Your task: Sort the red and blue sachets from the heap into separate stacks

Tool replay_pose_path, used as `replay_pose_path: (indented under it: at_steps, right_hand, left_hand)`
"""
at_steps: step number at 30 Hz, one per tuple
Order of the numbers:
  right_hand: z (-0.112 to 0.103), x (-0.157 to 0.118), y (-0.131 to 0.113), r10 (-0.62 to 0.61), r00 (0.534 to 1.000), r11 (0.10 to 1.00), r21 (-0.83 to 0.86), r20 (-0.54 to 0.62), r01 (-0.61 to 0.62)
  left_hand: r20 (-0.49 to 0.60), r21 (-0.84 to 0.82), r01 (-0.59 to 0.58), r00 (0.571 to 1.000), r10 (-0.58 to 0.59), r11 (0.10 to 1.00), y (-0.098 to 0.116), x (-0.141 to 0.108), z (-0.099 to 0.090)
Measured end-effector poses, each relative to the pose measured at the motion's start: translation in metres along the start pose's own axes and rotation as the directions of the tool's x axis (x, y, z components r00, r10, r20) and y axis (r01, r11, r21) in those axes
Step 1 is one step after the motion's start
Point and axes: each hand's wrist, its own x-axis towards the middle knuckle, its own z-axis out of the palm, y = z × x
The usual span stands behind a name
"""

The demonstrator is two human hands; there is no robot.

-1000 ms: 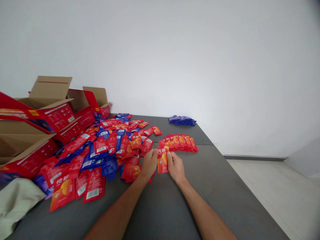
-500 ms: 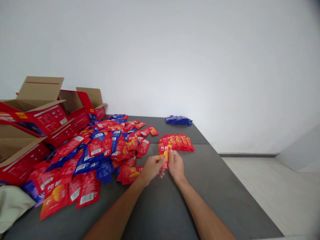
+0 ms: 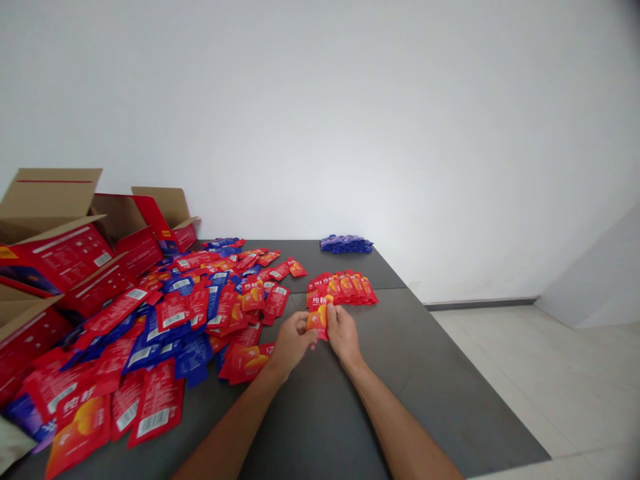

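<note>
My left hand (image 3: 293, 343) and my right hand (image 3: 343, 333) hold one red packet (image 3: 318, 313) between them, its printed front with orange fruit facing me. The left thumb and fingers close on its lower left edge, while the right thumb presses its right side. Just beyond lies an overlapping row of red packets (image 3: 347, 287); the held one overlaps its near left end in view, and I cannot tell whether they touch. To the left of my hands spreads a loose heap of red and blue packets (image 3: 173, 310).
Several open red cardboard boxes (image 3: 73, 257) stand at the left. A row of blue packets (image 3: 346, 244) lies near the far edge of the dark table (image 3: 425, 393), close to the white wall. Pale floor lies beyond the right table edge. Light cloth (image 3: 13, 443) shows at lower left.
The view has shifted, so the scene sits further left. My left fingers have moved lower on the packet's left edge, showing more of its front. Both hands still hold it.
</note>
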Motion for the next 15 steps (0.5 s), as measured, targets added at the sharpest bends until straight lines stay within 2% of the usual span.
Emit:
replay_pose_path:
  at_steps: [7,10,15]
  right_hand:
    - [-0.002,0.003,0.006,0.089,0.992,0.981,0.163,0.085,-0.102]
    - [-0.004,0.006,0.01,0.035,0.995,0.985,0.163,0.09,-0.049]
    - [-0.017,0.02,0.011,0.027,0.996,1.0,0.009,0.085,-0.028]
  left_hand:
    - [-0.19,-0.024,-0.014,0.982,0.01,1.0,0.007,0.01,0.005]
    - [-0.174,-0.033,-0.02,0.985,0.014,0.999,0.007,0.019,0.01]
    - [-0.047,0.034,-0.098,0.994,0.1,0.995,0.004,0.042,0.025]
